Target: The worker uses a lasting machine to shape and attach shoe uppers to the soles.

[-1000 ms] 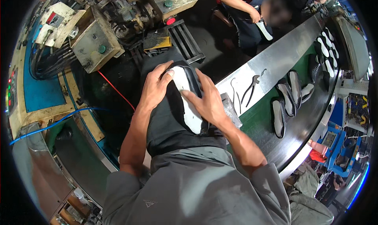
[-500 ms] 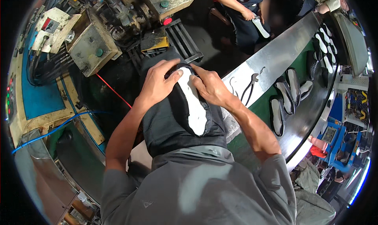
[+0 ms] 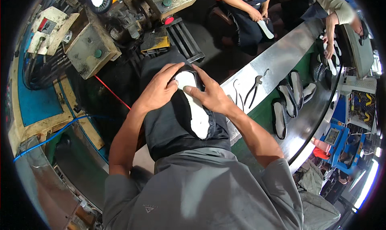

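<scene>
A black shoe upper with a white insole facing up lies across my lap, its far end pointing away from me. My left hand wraps the left side of that far end, thumb bent at the insole's edge. From the other side my right hand grips the shoe, its thumb laid flat on the white surface and its fingers round the black rim. The fingertips of both hands nearly meet at the tip. What lies under the shoe is hidden.
Black-handled pliers and a thin hooked tool lie on the metal ledge to my right. Several shoes stand on the green belt beyond. Grimy machinery fills the left. One co-worker holds a white insole; another reaches over the belt.
My right thumb has moved left across the insole, and my left thumb has drawn back toward its edge. At the far right a co-worker's arm has come down to the white pieces.
</scene>
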`<move>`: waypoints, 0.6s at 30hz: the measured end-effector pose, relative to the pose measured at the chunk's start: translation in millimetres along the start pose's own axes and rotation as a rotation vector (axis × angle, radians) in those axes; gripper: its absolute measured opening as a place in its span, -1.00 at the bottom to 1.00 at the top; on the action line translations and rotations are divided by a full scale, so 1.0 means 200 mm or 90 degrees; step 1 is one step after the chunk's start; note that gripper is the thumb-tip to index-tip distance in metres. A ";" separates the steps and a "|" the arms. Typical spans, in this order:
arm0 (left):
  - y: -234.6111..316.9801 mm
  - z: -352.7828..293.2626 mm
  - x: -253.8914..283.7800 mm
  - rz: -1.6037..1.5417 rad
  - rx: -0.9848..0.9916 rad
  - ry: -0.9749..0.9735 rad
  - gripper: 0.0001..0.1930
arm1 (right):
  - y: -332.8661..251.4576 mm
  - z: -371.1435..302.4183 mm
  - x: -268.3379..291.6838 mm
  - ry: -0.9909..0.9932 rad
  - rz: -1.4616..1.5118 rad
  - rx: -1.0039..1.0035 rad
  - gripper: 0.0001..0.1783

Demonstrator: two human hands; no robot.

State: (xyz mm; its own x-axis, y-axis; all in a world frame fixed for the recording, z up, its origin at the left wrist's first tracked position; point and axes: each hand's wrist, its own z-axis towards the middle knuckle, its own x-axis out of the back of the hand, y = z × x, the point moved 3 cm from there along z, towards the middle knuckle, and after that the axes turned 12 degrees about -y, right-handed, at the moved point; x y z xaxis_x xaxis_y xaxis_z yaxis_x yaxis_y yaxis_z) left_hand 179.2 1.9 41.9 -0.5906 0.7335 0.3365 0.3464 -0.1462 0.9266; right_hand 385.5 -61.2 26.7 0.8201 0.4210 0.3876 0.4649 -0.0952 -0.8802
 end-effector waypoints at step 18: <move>-0.07 0.07 -0.04 0.048 -0.113 0.061 -0.70 | -0.01 -0.01 -0.13 0.060 0.067 -0.016 -0.20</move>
State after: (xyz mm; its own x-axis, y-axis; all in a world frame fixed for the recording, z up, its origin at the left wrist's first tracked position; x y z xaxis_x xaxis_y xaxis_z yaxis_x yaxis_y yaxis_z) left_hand 189.2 6.9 23.8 -0.6375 0.6508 0.4123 0.2629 -0.3192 0.9105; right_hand 363.4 -73.9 19.3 0.8920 0.3215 0.3178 0.3813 -0.1573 -0.9110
